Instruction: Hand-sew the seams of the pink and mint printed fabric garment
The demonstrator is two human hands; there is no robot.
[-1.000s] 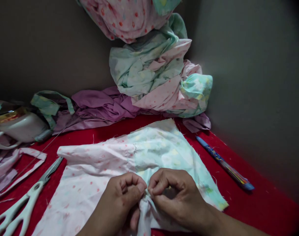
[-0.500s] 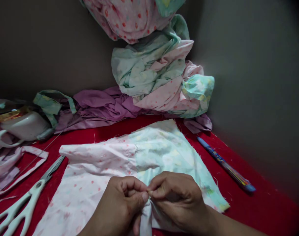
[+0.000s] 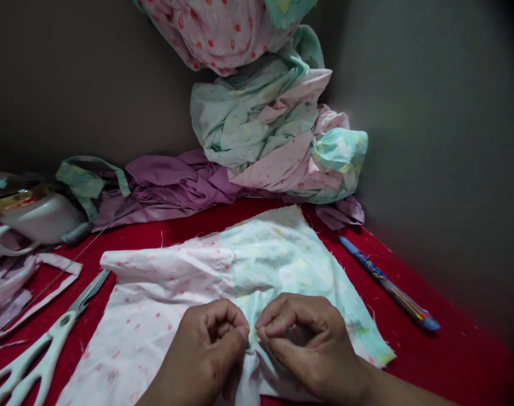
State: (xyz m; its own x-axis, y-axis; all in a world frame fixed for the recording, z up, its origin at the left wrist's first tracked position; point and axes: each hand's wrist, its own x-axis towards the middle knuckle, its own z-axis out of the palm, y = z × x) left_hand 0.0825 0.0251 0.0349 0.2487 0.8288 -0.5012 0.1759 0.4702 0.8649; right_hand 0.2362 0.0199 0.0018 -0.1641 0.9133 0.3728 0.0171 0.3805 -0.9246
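Observation:
A joined piece of fabric (image 3: 150, 304), pink with red dots on the left and mint green on the right, lies spread before me. My left hand (image 3: 212, 347) pinches a gathered bit of it near the seam, thumb against forefinger. Just to the right, my right hand (image 3: 311, 344) is closed in a pinch, its fingertips a small gap from the left ones. Whatever sits between those right fingertips is too small to make out. Below the hands the cloth hangs in a bunched fold.
White-handled scissors (image 3: 49, 344) lie at the left, blades touching the fabric's edge. A blue pen-like packet (image 3: 387, 282) rests at the right on the red cloth (image 3: 451, 349). Behind are purple cloth (image 3: 176, 177), heaped printed fabric (image 3: 257, 124) and a white mug (image 3: 40, 217).
My fingertips were touching and have come slightly apart, the right hand shifting a little to the right. The fabric and scissors stay where they were.

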